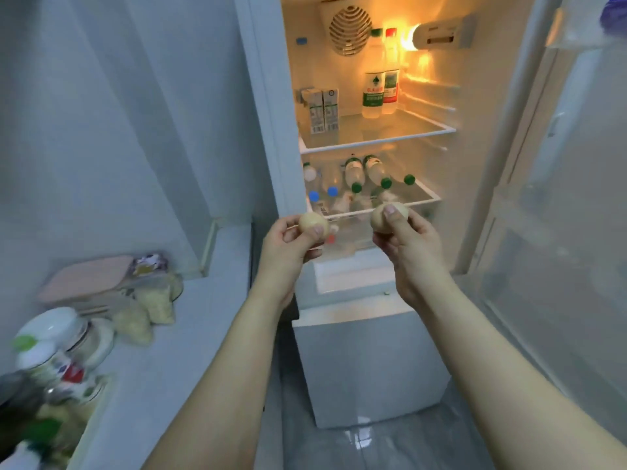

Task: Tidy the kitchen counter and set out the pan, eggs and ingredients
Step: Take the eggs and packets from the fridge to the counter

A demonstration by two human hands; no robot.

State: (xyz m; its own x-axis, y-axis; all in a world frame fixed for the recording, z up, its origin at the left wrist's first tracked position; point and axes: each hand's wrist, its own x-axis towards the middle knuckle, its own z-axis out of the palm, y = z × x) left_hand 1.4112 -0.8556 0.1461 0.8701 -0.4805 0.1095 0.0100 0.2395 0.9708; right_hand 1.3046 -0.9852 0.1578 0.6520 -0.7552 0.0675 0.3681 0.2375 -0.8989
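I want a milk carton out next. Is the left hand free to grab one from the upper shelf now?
Probably not: the left hand already grips an egg. The path to the milk cartons looks open, though.

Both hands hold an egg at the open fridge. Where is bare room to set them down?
Bare counter lies between the wrapped dumplings and the fridge; the upper shelf is bare beside the cartons. The lower shelf is crowded with bottles.
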